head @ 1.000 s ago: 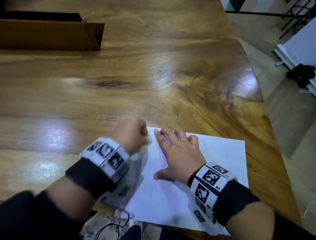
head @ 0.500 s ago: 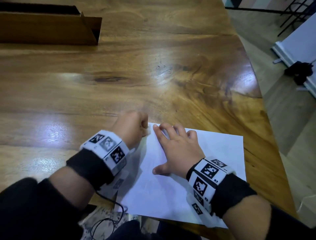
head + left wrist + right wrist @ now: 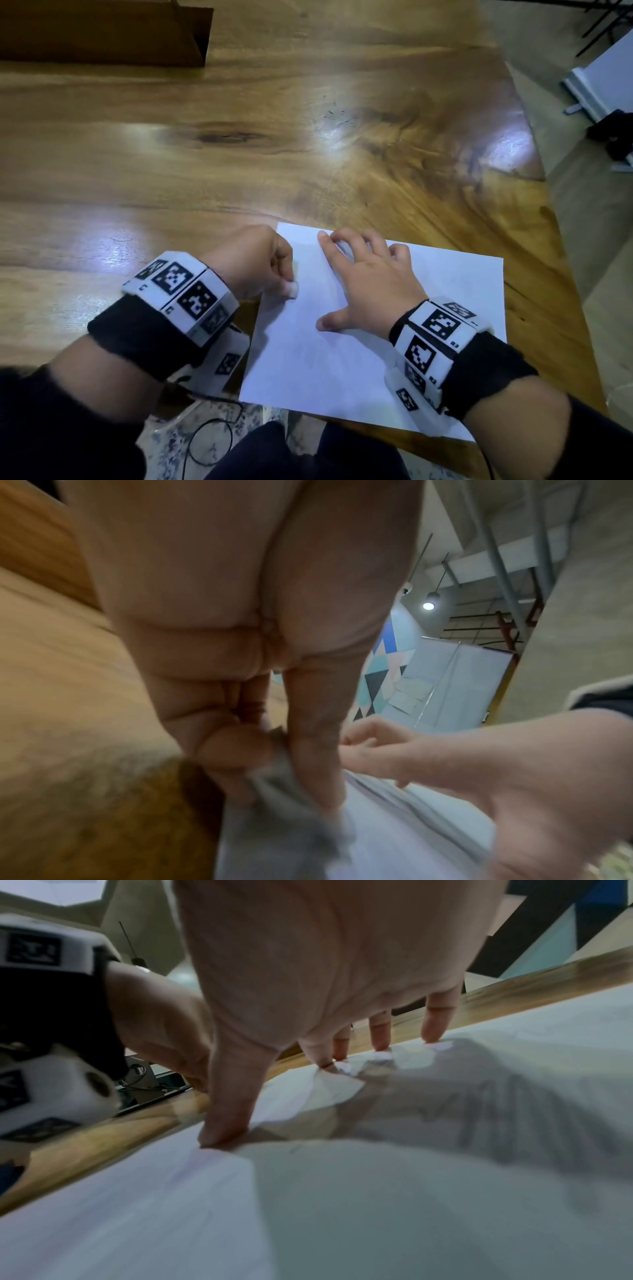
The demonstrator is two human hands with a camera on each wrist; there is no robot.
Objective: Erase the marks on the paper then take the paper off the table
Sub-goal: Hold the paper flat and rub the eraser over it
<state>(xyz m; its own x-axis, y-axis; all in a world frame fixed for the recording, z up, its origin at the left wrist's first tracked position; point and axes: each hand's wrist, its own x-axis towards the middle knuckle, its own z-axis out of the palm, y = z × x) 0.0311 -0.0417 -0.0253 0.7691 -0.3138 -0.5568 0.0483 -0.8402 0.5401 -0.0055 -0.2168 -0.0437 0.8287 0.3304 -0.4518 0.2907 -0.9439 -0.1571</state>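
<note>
A white sheet of paper (image 3: 346, 363) lies near the table's front right edge. My left hand (image 3: 274, 270) is curled at the sheet's left edge and pinches a small white eraser (image 3: 293, 288) against it. The left wrist view shows the eraser (image 3: 274, 767) blurred between thumb and fingers. My right hand (image 3: 363, 277) lies spread on the upper middle of the sheet and presses it down with thumb and fingertips (image 3: 433, 1037). Faint grey pencil marks (image 3: 496, 1112) show on the paper (image 3: 342, 1218) to the right of that hand.
The glossy wooden table (image 3: 239, 154) stretches far ahead and to the left. A brown wooden box (image 3: 102, 34) stands at the far left. The table's right edge (image 3: 561, 240) drops to the floor close beside the paper. A thin black cable (image 3: 209, 442) hangs below the front edge.
My left hand with the eraser has slid from the sheet's far left corner a little toward me along its left edge. The right hand has stayed pressed on the paper.
</note>
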